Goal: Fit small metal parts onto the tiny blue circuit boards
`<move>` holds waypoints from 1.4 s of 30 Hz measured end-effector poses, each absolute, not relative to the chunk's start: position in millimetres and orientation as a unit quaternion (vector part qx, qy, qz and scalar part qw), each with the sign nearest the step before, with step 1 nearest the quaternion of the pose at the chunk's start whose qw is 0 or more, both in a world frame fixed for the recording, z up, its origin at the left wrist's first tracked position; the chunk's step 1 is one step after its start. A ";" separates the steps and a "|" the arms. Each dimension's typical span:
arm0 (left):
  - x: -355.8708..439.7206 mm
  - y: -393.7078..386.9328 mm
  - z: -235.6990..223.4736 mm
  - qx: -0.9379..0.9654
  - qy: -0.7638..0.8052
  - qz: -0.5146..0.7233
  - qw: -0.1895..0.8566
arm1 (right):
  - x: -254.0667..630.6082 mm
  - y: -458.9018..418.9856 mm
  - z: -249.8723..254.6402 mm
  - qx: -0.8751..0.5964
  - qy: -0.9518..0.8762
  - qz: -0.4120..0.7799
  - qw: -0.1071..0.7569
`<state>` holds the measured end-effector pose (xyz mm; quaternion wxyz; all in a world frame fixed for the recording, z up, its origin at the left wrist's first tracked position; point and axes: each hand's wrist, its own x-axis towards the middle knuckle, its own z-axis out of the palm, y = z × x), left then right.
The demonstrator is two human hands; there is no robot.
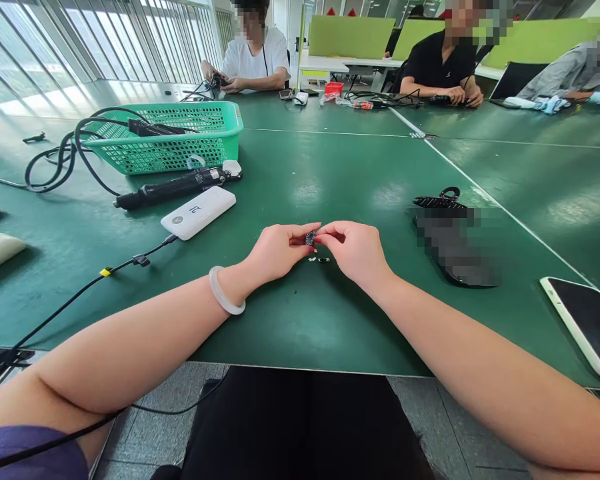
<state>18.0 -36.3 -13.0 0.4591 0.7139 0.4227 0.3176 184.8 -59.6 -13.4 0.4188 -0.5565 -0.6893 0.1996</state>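
Observation:
A small dark part (310, 238) with lighter specks sits between the fingertips of both hands, a little above the green table (300, 313); its exact kind is too small to make out. My left hand (277, 250), with a white bangle (226, 291) on its wrist, pinches it from the left. From the right, the thumb and fingers of my right hand (355, 250) close on its other side. Just below the fingertips, a tiny white piece (312, 259) and a tiny black-and-white piece (323, 260) lie on the table.
Left of my hands are a white power bank (199, 212) with a black cable, a black electric screwdriver (173, 188) and a green basket (170, 143). At right lie a black hair clip (443, 199), a black pouch-like object (455, 250) and a phone (585, 327). Several people sit across.

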 end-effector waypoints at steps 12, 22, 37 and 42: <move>17.3 -36.4 -13.2 0.736 0.440 0.313 0.408 | 182.3 -61.3 -13.6 -0.543 -0.727 0.108 0.405; 18.9 -38.3 -10.0 0.716 0.438 0.330 0.432 | 183.2 -60.5 -13.3 -0.543 -0.729 0.112 0.400; 21.0 -39.4 2.1 0.650 0.398 0.328 0.557 | 183.2 -59.9 -12.5 -0.541 -0.691 0.229 0.421; 22.7 -38.0 -2.7 0.564 0.383 0.364 0.635 | 191.3 -55.8 -11.1 -0.533 -0.702 0.242 0.406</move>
